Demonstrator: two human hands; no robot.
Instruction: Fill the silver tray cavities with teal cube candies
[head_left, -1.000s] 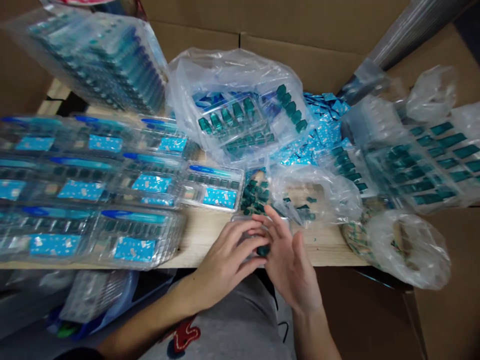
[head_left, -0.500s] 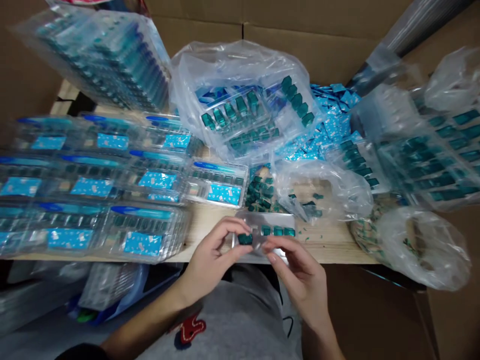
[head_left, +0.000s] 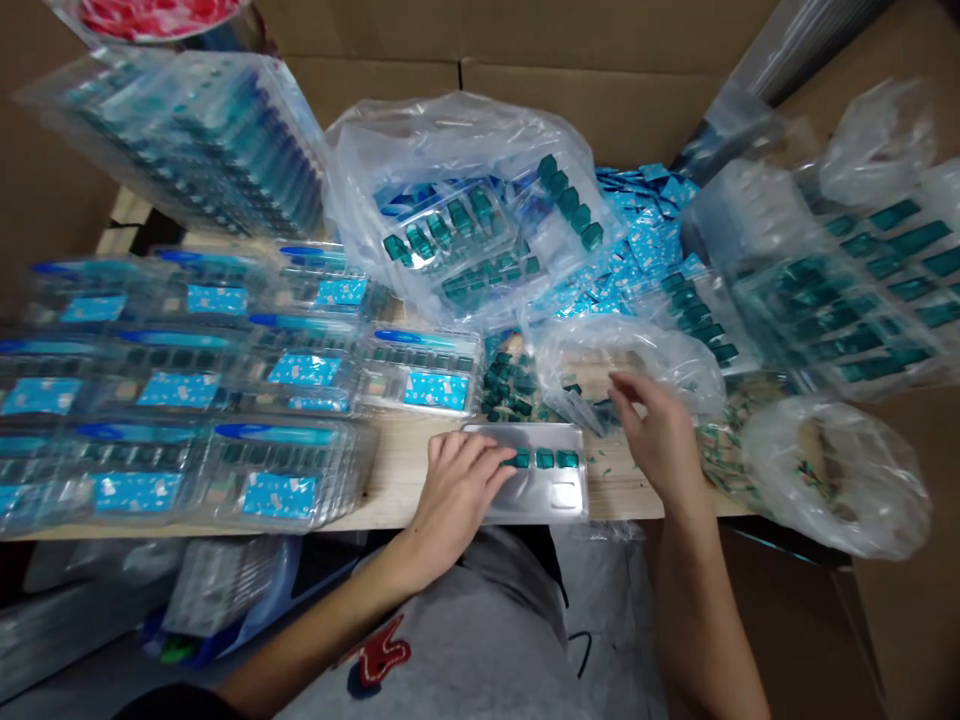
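Past the blue-labelled blister packs (head_left: 300, 370) on the wooden surface (head_left: 397, 470), the left hand (head_left: 457, 490) rests its fingers (head_left: 472, 450) flat and loosely together on a clear plastic tray (head_left: 532, 495) holding a row of teal pieces (head_left: 544, 458). Further right, the right hand (head_left: 660, 440) hangs with fingers (head_left: 622, 390) open and curved, gripping nothing, just beside a clear plastic bag (head_left: 622, 350)

Surface: pale wooden desk (head_left: 397, 480)
Left: stacked clear blister packs (head_left: 285, 480) with blue labels, in rows
Centre: silvery tray (head_left: 540, 495) carrying a row of teal pieces (head_left: 545, 458); just behind it, a loose heap of teal pieces (head_left: 506, 385)
Right: crumpled clear plastic bag (head_left: 622, 365), small teal scraps (head_left: 600, 462) nearby
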